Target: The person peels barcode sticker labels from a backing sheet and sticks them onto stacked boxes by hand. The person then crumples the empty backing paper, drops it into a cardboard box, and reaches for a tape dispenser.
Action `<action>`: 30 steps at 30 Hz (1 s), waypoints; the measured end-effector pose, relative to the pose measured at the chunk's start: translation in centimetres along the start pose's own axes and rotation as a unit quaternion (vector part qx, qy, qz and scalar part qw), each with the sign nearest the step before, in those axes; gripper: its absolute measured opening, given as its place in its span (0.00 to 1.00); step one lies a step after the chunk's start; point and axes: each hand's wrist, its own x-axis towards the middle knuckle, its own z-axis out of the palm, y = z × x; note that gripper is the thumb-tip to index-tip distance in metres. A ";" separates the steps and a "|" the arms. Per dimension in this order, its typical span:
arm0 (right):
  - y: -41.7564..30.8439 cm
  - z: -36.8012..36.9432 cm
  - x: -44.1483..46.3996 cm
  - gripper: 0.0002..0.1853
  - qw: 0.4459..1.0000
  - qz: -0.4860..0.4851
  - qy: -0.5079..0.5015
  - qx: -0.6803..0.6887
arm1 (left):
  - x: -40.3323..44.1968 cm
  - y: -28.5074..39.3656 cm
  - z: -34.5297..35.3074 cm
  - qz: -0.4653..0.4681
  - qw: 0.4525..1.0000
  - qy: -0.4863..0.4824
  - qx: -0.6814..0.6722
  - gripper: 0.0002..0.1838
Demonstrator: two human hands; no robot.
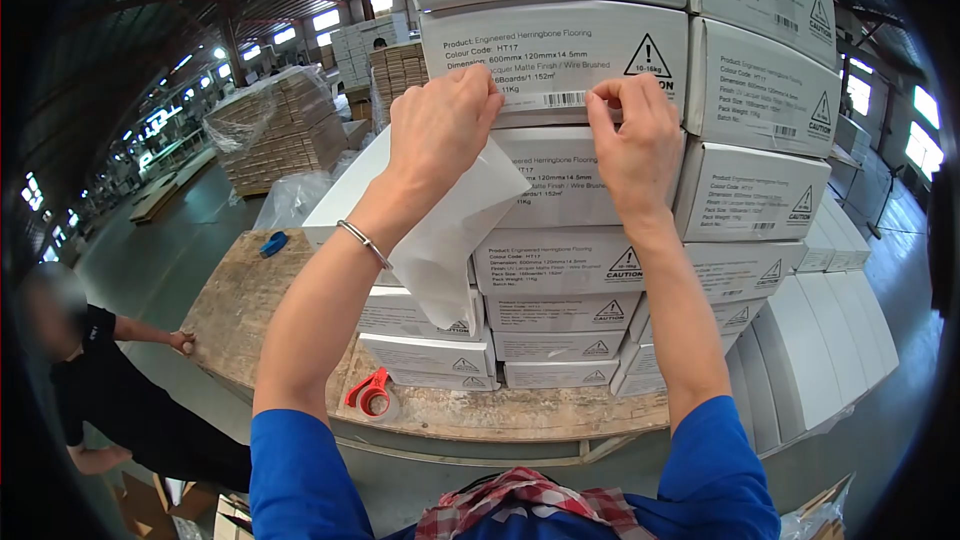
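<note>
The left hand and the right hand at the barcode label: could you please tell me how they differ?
The left hand is at the left end of the barcode label; the right hand is at its right end. A silver bracelet circles the left hand's arm, while the right hand's arm is bare. A white sheet hangs below the left hand, none below the right hand. Both have bent fingers.
</note>
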 end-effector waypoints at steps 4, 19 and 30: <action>0.1 0.2 -0.1 0.06 1.000 -0.013 0.004 -0.006 | 0.0 0.0 0.1 0.005 1.000 0.008 0.005 0.09; 0.5 -0.8 0.0 0.07 0.997 -0.022 0.007 -0.079 | 0.0 0.3 -1.2 -0.008 0.996 -0.014 0.085 0.09; 3.8 -2.3 -0.6 0.07 0.986 -0.109 -0.116 -0.048 | -2.5 -1.7 0.3 0.050 0.998 -0.024 -0.013 0.07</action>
